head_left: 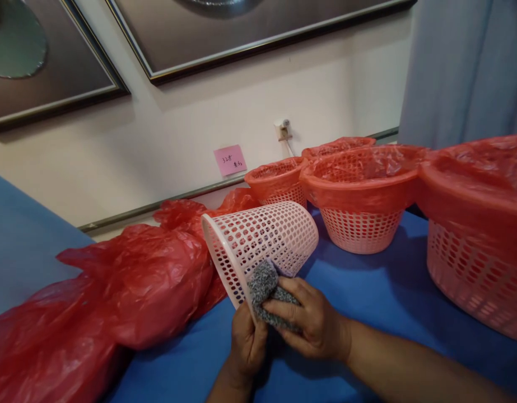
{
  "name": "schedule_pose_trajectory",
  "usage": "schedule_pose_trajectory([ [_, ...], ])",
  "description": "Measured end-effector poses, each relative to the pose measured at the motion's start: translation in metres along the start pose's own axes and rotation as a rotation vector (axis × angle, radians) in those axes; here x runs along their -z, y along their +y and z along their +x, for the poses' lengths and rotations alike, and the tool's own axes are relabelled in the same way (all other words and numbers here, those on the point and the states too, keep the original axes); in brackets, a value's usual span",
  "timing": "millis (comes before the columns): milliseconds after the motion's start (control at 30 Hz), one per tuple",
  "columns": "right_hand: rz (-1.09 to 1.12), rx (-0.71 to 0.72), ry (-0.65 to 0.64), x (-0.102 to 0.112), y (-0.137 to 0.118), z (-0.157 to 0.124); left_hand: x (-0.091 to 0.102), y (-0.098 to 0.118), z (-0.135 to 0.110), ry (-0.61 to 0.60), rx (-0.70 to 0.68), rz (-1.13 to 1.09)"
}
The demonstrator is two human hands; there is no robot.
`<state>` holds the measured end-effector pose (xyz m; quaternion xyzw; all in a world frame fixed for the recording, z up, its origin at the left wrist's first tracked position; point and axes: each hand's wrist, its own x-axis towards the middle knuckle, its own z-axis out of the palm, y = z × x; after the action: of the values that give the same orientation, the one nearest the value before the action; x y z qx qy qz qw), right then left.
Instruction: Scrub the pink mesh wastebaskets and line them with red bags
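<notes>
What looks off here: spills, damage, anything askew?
Crumpled red plastic lies heaped loosely at left, untidy compared with the lined baskets. The white wastebasket is tipped, but the left hand holds its rim; the right hand presses a gray cloth to it. No spills or damage visible.

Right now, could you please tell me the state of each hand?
Left hand: closed, holding the white basket by its rim.
Right hand: closed, holding a gray cloth against the basket.
</notes>
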<state>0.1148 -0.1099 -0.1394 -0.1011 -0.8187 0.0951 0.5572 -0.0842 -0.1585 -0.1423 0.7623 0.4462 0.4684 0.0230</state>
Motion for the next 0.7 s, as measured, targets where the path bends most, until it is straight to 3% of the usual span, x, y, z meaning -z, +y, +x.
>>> schedule_pose_trajectory([
  [67,-0.021,-0.150,0.080,0.002,0.011,0.000,0.001,0.000,-0.001,-0.002,0.021,0.011],
  [233,-0.109,-0.761,0.424,0.017,0.077,-0.003,0.001,-0.003,0.000,-0.016,0.034,0.023],
  [300,-0.085,-0.883,0.482,0.022,0.089,-0.004,0.000,-0.002,0.002,-0.035,0.029,0.027],
  [333,-0.080,-0.883,0.482,0.022,0.089,-0.004,-0.001,-0.001,0.003,-0.045,0.025,0.028],
  [400,-0.096,-0.743,0.407,0.020,0.074,-0.003,-0.003,0.003,0.005,-0.087,0.017,0.024],
  [567,-0.047,-0.095,0.066,0.010,0.014,0.002,-0.003,0.010,0.009,-0.129,0.028,-0.005],
  [633,0.025,-0.019,0.036,0.010,0.004,0.003,-0.001,0.011,0.010,-0.114,0.044,-0.019],
  [700,0.051,-0.047,0.032,0.012,0.004,0.004,0.000,0.010,0.010,-0.096,0.053,-0.039],
])
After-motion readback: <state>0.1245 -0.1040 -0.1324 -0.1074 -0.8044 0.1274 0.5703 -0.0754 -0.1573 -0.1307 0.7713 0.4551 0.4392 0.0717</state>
